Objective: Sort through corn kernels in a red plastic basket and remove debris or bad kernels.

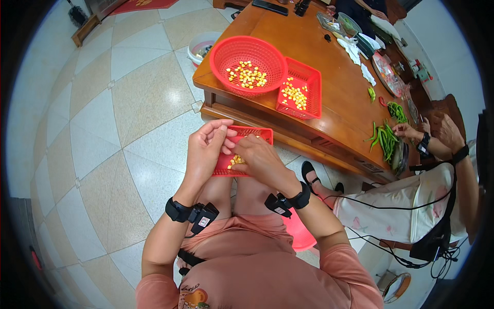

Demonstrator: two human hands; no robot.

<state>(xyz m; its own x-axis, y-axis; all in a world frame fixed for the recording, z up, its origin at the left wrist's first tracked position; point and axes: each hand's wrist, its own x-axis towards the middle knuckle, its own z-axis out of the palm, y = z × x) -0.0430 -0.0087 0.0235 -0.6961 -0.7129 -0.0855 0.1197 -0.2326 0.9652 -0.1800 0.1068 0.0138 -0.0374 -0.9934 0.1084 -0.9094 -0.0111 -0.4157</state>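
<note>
A small red plastic basket (222,170) rests on my lap, with yellow corn kernels (236,161) on its bottom. Over its left side is my left hand (208,145), its fingers curled and its thumb against them; whether anything sits between them is hidden. My right hand (258,158) reaches down into the same basket, knuckles up, fingertips at the kernels. How much its fingers hold cannot be seen. The two hands nearly meet at the fingertips. Each wrist wears a black strap with a small device.
On the wooden table (339,104) ahead stand a round red colander (249,42) and a rectangular red basket (312,89), both with corn kernels. Green peppers (386,141) lie to the right near a co-worker's hands (409,131). A bucket (193,48) stands beyond the table corner. Cables (405,262) hang at right.
</note>
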